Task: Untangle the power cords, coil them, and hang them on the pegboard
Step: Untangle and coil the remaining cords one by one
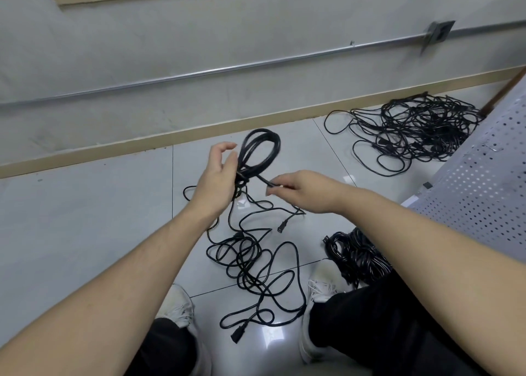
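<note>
Coiled cord [257,150]: light, limp, springy; left hand [217,176] grips coil waist, right hand [299,189] pinches tail at 3 o'clock. Hold at waist.

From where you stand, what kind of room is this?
Probably a workshop or utility room. A bare metal conduit runs along the plain wall to a junction box, a perforated metal panel stands at right, and tangled power cords lie heaped on the tiled floor.

Workshop or utility room, bare concrete wall [142,48], exposed metal conduit [227,68], tiled floor [85,219]
</note>
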### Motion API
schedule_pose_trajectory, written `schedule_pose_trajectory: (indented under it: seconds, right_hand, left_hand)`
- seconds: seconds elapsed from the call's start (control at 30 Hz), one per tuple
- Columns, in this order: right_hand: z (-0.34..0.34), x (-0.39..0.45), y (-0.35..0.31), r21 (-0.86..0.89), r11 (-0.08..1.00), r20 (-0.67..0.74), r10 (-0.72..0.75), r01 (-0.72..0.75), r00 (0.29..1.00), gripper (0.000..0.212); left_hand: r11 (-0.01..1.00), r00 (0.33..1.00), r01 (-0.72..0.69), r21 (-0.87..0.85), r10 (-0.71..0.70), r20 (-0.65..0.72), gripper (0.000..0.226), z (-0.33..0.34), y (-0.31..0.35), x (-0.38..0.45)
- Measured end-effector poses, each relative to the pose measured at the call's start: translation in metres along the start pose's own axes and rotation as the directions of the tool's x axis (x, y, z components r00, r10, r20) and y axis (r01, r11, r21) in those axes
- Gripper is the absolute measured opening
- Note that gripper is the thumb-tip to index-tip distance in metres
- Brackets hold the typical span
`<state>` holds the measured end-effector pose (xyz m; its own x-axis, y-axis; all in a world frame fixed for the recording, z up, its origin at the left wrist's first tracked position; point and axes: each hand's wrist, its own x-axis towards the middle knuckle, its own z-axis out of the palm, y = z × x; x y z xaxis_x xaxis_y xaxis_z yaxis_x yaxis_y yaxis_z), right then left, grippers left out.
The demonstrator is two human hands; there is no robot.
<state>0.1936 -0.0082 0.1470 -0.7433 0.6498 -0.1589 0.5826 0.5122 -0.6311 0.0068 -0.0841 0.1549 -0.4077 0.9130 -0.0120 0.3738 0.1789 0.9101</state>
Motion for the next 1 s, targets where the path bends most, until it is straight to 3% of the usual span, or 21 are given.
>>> schedule_pose_trajectory:
  seconds: [0.13,0.23,0.3,0.37,0.43,0.53,0.63,0.73,0.83,0.93,1.0]
  right_hand:
    - [0.004,-0.004,-0.017,-0.428,0.896,-0.007,-0.132,0.116,0.991,0.03]
    - [-0.003,-0.006,-0.024,-0.533,0.84,-0.13,-0.195,0.097,0.972,0.027]
    - [-0.005,-0.006,-0.028,-0.529,0.847,-0.181,-0.162,0.043,0.97,0.022]
    - [-0.003,-0.007,-0.032,-0.454,0.891,-0.174,-0.105,0.015,0.979,0.013]
    - [-0.007,-0.009,-0.03,-0.252,0.968,-0.155,-0.026,-0.014,0.988,0.012]
    - [-0.021,-0.013,-0.017,0.033,0.997,-0.189,0.073,-0.068,0.979,0.032]
    - [-0.028,-0.019,-0.007,0.283,0.957,-0.253,0.131,-0.057,0.958,0.039]
    - [-0.027,-0.02,-0.004,0.372,0.928,-0.277,0.136,-0.025,0.951,0.043]
    - [-0.021,-0.016,0.0,0.431,0.902,-0.259,0.109,0.014,0.96,0.044]
    - [-0.013,-0.01,-0.001,0.529,0.849,-0.252,0.135,0.019,0.958,0.043]
    - [-0.011,-0.007,-0.003,0.576,0.816,-0.204,0.196,-0.045,0.959,0.057]
  left_hand:
    - [0.97,0.998,0.066,0.233,-0.059,-0.037,0.031,-0.007,-0.019,0.014]
    - [0.883,1.0,0.023,0.469,-0.018,-0.014,0.036,-0.009,-0.023,0.014]
    - [0.786,0.999,-0.031,0.618,0.022,0.023,0.038,-0.008,-0.025,0.014]
    - [0.679,0.994,-0.101,0.727,0.043,0.097,0.038,-0.004,-0.022,0.011]
    - [0.617,0.978,-0.178,0.767,0.024,0.207,0.039,0.001,-0.017,0.004]
    - [0.682,0.922,-0.247,0.688,-0.053,0.383,0.037,0.002,-0.012,-0.004]
    - [0.759,0.873,-0.365,0.538,0.079,0.481,0.046,0.002,-0.01,-0.006]
    - [0.659,0.835,-0.489,0.571,0.165,0.524,0.066,0.007,-0.004,-0.01]
    - [0.575,0.822,-0.538,0.616,0.193,0.536,0.066,0.016,-0.003,-0.013]
    - [0.678,0.836,-0.508,0.531,0.242,0.492,0.059,0.02,-0.007,-0.016]
    - [0.75,0.867,-0.453,0.482,0.245,0.434,0.053,0.02,-0.006,-0.017]
